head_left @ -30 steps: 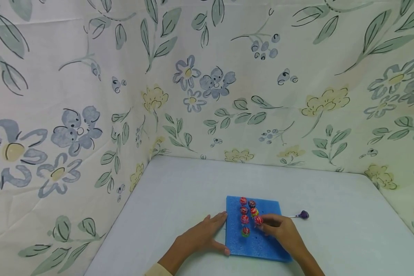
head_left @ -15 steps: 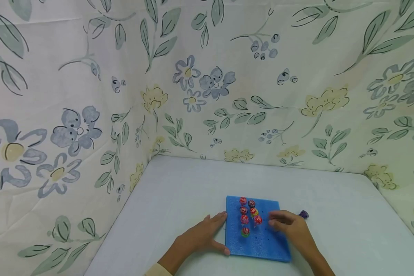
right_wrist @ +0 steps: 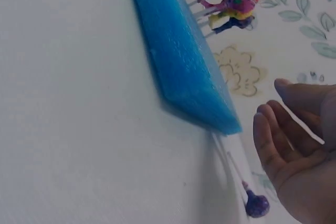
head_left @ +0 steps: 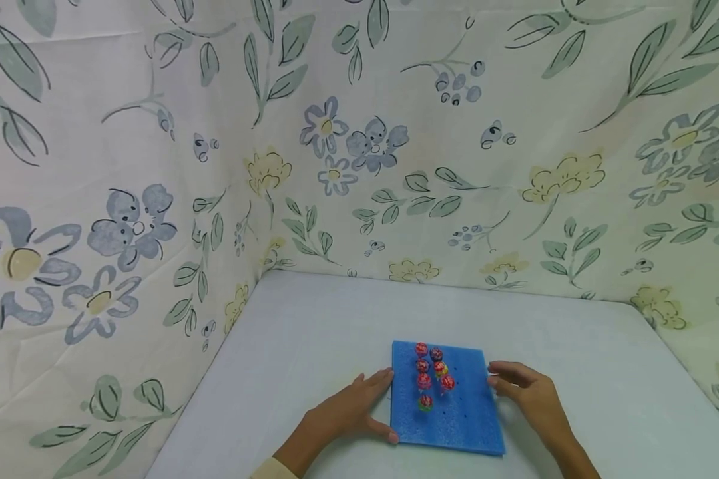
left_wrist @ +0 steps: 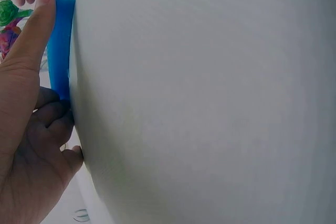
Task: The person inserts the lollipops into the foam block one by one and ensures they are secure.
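A blue foam board (head_left: 476,426) lies on the white table. Several wrapped lollipops stand in it by their sticks, in two columns; a red one (head_left: 447,383) ends the right column. My left hand (head_left: 349,411) rests against the board's left edge, fingers extended, thumb at the near-left corner. Just past the right edge, my right hand (head_left: 530,396) hovers with loosely bent fingers and holds nothing. Below it in the right wrist view, a purple lollipop (right_wrist: 257,204) lies on the table beside the board; in the head view the hand hides it.
Small dark holes dot the foam to the right of and below the lollipops. The white table (head_left: 323,332) extends around the board. Floral cloth (head_left: 395,219) hangs behind the table and along its left side.
My right hand has let go of the red lollipop at the lower end of the right column, which stays upright. It has moved right, off the board, covering the purple lollipop.
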Demonstrator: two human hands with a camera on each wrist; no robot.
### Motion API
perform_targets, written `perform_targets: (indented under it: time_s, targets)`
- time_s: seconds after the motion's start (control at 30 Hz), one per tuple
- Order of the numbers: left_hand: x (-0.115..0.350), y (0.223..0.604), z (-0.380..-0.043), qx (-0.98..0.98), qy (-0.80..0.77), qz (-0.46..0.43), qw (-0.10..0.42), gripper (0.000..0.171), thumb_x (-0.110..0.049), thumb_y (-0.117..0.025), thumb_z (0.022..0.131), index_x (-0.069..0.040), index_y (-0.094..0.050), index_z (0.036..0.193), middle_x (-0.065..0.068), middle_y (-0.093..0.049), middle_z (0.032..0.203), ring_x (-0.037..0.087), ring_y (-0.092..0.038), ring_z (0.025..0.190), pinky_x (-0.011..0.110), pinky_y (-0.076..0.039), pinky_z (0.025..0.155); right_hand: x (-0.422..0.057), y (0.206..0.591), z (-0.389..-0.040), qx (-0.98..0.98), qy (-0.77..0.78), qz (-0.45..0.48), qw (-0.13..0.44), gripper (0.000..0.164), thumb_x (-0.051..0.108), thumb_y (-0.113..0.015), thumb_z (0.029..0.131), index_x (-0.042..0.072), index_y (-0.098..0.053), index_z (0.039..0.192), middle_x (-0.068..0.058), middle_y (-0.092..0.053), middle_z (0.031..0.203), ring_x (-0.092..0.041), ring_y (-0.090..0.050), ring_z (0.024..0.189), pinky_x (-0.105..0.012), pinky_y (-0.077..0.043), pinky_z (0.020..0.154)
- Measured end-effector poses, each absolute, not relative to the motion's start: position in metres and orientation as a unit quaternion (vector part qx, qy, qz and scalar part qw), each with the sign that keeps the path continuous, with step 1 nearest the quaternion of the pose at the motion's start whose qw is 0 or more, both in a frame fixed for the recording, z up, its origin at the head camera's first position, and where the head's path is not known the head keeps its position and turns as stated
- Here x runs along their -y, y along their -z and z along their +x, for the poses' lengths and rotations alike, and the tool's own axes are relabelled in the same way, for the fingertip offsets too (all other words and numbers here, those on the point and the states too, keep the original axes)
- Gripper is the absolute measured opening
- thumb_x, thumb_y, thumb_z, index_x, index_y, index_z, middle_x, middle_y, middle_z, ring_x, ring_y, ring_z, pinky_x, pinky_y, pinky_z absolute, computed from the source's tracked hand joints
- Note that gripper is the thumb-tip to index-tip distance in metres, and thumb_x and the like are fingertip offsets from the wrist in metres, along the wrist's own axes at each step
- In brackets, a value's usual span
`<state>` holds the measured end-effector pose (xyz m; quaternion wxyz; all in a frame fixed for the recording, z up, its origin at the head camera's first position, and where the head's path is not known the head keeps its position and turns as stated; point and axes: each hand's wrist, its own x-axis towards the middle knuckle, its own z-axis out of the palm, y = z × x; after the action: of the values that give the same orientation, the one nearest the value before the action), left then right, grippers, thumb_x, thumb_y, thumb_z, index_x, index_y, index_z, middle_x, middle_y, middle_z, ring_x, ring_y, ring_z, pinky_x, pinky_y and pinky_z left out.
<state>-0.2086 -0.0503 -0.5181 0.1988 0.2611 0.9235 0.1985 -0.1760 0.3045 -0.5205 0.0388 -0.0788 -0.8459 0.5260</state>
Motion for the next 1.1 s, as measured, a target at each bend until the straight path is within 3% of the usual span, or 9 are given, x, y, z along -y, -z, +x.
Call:
perform_targets:
  time_s: [0.23, 0.4, 0.63, 0.97, 1.1]
  targets:
    - [0.05, 0.519, -0.208, -0.924, -0.2, 0.258, 0.2, 0.116, -0.072, -0.083, 0.075, -0.026, -0.032, 0.169, -0.009, -0.032, 0.173, 0.032, -0.034, 0.159, 0.056, -0.04, 0.122, -0.315, 0.517, -0.174, 0.845, -0.527, -0.079, 0.052, 0.043, 0.024, -0.078, 0.099, 0.002, -0.07, 0.135, -0.018, -0.073, 0.132, -0.003, -0.074, 0.097, -0.022, -0.062, 0.082]
    - [0.051, 0.519, -0.208, -0.924, -0.202, 0.256, 0.2, 0.116, -0.072, -0.083, 0.075, -0.026, -0.031, 0.169, -0.009, -0.032, 0.173, 0.033, -0.034, 0.159, 0.056, -0.04, 0.122, -0.323, 0.515, -0.174, 0.851, -0.516, -0.082, 0.05, 0.046, 0.03, -0.079, 0.098, 0.003, -0.071, 0.135, -0.017, -0.075, 0.13, -0.004, -0.075, 0.098, -0.021, -0.06, 0.081]
    - [0.051, 0.519, -0.207, -0.923, -0.203, 0.257, 0.2, 0.117, -0.072, -0.083, 0.075, -0.026, -0.031, 0.169, -0.009, -0.032, 0.174, 0.032, -0.034, 0.159, 0.056, -0.039, 0.123, -0.332, 0.513, -0.174, 0.875, -0.473, -0.086, 0.056, 0.05, 0.038, -0.079, 0.097, 0.007, -0.072, 0.135, -0.013, -0.076, 0.129, 0.007, -0.067, 0.1, -0.016, -0.052, 0.081]
    - [0.051, 0.52, -0.208, -0.924, -0.199, 0.261, 0.197, 0.116, -0.074, -0.082, 0.075, -0.027, -0.031, 0.169, -0.01, -0.031, 0.174, 0.036, -0.035, 0.158, 0.056, -0.041, 0.121, -0.348, 0.513, -0.174, 0.875, -0.468, -0.108, 0.06, 0.053, 0.038, -0.08, 0.096, 0.004, -0.071, 0.135, -0.017, -0.076, 0.127, 0.013, -0.062, 0.097, -0.017, -0.053, 0.077]
    - [0.051, 0.521, -0.209, -0.923, -0.201, 0.261, 0.2, 0.117, -0.074, -0.081, 0.075, -0.026, -0.031, 0.169, -0.009, -0.031, 0.174, 0.036, -0.035, 0.158, 0.057, -0.041, 0.121, -0.353, 0.514, -0.176, 0.879, -0.455, -0.131, 0.051, 0.054, 0.04, -0.08, 0.096, 0.007, -0.071, 0.137, -0.013, -0.077, 0.126, 0.006, -0.059, 0.105, -0.019, -0.048, 0.078]
